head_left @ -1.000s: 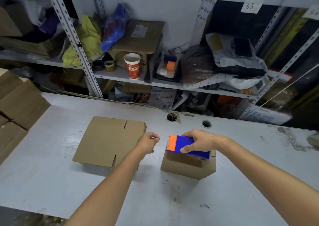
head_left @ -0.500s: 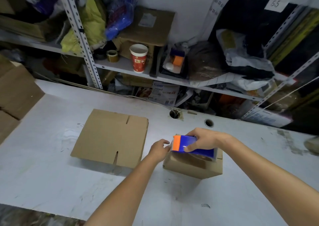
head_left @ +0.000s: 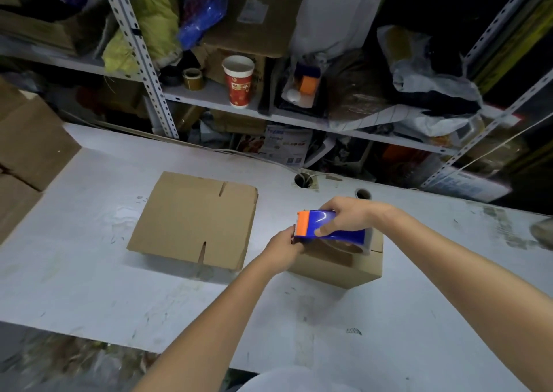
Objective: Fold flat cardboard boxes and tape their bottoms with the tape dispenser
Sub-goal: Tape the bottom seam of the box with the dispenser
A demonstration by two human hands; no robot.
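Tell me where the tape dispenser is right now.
Head view, right of centre: the tape dispenser is gripped by the right hand over the small box, with the left hand at its orange end.

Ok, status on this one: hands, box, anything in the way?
Right hand grips tape dispenser over small box. Left hand at its orange end, grip hidden. Flat box apart, nothing blocking.

A: Where's the tape dispenser (head_left: 332,227)?

B: On top of the small box (head_left: 338,267), at about three o'clock on the table (head_left: 89,287). The right hand (head_left: 348,215) grips it from above, and the left hand (head_left: 282,249) pinches at its orange end.

A: And the flat cardboard (head_left: 194,221)?

B: It's lying flat at nine o'clock of the box, not touching it. A red cup (head_left: 238,82) stands on the shelf (head_left: 299,117) at twelve.
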